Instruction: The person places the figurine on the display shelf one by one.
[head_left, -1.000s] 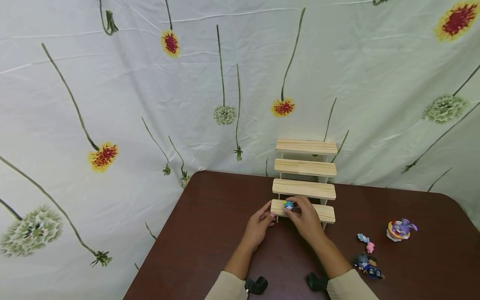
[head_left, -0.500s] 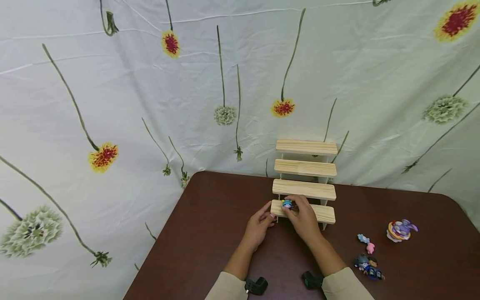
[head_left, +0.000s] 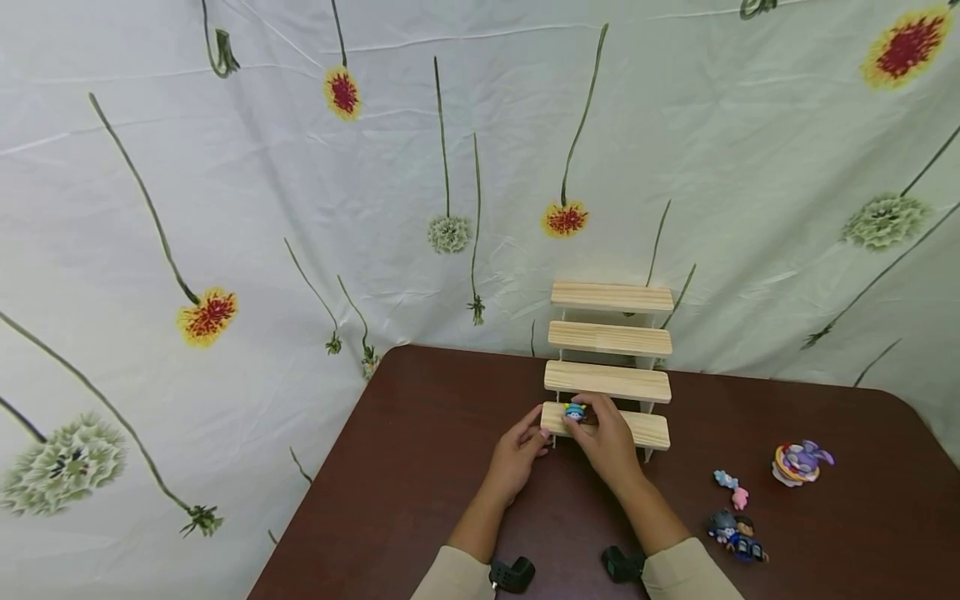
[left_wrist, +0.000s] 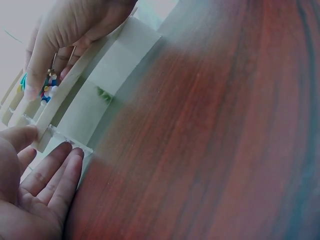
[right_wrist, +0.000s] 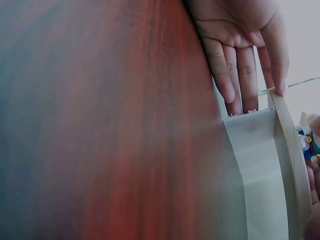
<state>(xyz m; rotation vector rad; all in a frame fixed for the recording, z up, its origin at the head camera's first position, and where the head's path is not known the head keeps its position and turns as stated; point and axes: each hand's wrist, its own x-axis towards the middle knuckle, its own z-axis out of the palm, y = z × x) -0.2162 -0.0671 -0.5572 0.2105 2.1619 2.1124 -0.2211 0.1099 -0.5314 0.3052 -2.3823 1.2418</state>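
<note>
Compared with a second ago, the figurine point(head_left: 574, 411) sits slightly nearer the left end of the lowest board point(head_left: 647, 430), and yellow now shows on both sides of its top. The right hand point(head_left: 607, 437) has shifted left with it, bringing its black wrist device point(head_left: 622, 565) inward. The left hand point(head_left: 516, 448) has stayed at the board's left end. The head view has moved a little, so the stand point(head_left: 609, 337) appears marginally lower.

The figurine is small and rounded, with a blue top, yellow at the sides and a whitish front. The left wrist view shows white, blue, red and green parts below the right hand; finer detail is too blurred to tell. It is on or just above the lowest of four pale wooden boards; the pictures do not settle whether its base touches the wood.

The right hand's fingers grasp the figurine between thumb and fingertips. The left hand's fingers are released and mostly straight, touching the end of the board and the support beneath it.

To the right on the dark reddish counter point(head_left: 420, 467), a purple toy point(head_left: 799, 462), a light blue piece point(head_left: 725, 479) and a pink piece point(head_left: 740, 498) remain in place.
</note>
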